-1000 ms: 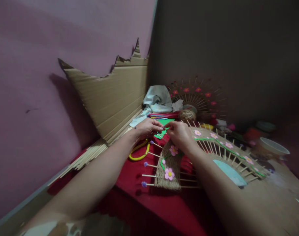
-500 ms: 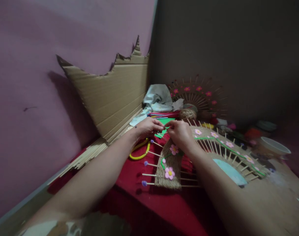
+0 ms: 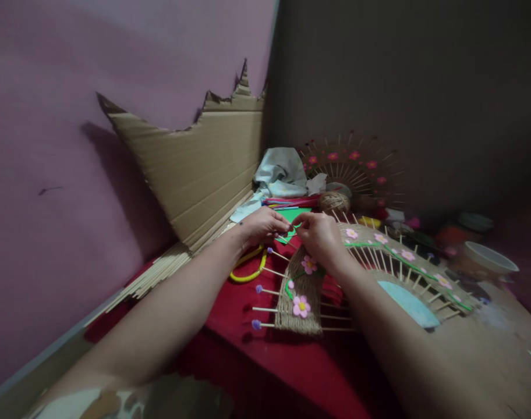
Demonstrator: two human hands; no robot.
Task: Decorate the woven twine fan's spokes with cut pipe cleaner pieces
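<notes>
A fan-shaped piece of woven twine on thin sticks (image 3: 298, 320) lies on the red cloth, decorated with pink flowers (image 3: 301, 306) and green stems. Purple tips (image 3: 259, 289) cap some of its outward sticks. Over its upper left edge, my left hand (image 3: 265, 226) pinches with thumb and forefinger. My right hand (image 3: 320, 235) is closed too, its fingertips meeting the left ones by a stick end. Whatever sits between the fingertips is too small to make out. A pale blue panel (image 3: 407, 302) fills the inner curve of the woven piece.
Cut cardboard (image 3: 195, 169) leans on the left wall beside a bundle of sticks (image 3: 147, 279). A yellow loop (image 3: 248, 273) lies left of the woven piece. Behind are a twine ball (image 3: 334, 202), grey cloth (image 3: 280, 171) and another flowered fan (image 3: 353, 166). A bowl (image 3: 490, 257) stands right.
Almost nothing differs. Both hands keep their pinch at the same spot, and the view has shifted very slightly.
</notes>
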